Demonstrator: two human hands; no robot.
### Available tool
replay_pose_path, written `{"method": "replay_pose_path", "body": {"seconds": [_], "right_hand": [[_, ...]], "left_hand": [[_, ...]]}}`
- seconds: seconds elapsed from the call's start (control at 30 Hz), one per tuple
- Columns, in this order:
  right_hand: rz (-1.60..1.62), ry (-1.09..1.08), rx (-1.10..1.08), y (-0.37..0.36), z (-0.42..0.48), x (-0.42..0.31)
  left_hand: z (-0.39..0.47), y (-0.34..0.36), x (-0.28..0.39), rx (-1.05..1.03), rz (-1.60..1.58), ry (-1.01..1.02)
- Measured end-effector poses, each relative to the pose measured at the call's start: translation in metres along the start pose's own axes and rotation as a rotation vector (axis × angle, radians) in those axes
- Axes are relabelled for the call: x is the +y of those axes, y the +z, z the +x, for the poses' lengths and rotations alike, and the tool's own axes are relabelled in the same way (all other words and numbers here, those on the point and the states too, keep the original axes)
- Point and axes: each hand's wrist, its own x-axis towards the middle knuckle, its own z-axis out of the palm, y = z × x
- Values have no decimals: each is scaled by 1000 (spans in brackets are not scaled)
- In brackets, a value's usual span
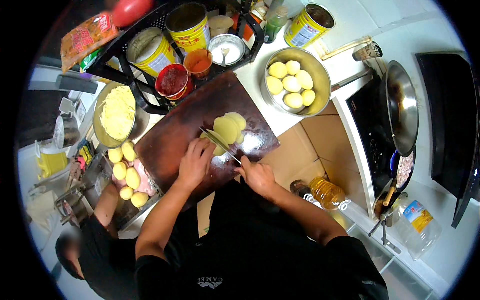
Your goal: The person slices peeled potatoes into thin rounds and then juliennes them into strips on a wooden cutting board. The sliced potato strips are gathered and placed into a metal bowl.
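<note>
On a dark wooden cutting board [180, 131], my right hand [258, 175] grips the handle of a kitchen knife [221, 145]. The blade stands on edge at a partly sliced peeled potato [214, 140]. My left hand [195, 163] rests on the potato, fingers bent close to the blade; the part under them is hidden. Thin potato slices [226, 128] lie fanned and overlapping just beyond the knife. Left of the board, a metal bowl [98, 132] holds shredded potato [118, 112]. Whole peeled potatoes [293, 84] sit in a steel pot [325, 84] at the upper right.
Tins and tubs, among them a red tub [173, 81], stand on a black rack [142, 103] behind the board. More peeled potatoes [132, 177] lie beside a co-worker's arm [107, 204] at left. At right are a wok [402, 108] and a pan of food [405, 168] over a blue flame.
</note>
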Motion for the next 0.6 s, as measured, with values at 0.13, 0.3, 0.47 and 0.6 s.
{"method": "replay_pose_path", "body": {"seconds": [0.13, 0.3, 0.47, 0.6], "right_hand": [[-12, 3, 58, 3, 0, 0], [-7, 45, 13, -1, 1, -1], [6, 55, -11, -9, 2, -5], [28, 62, -6, -5, 2, -4]], "left_hand": [[1, -4, -1, -74, 72, 25], [8, -1, -8, -74, 322, 124], [-10, 3, -15, -88, 90, -46], [-20, 27, -22, 140, -585, -482]]}}
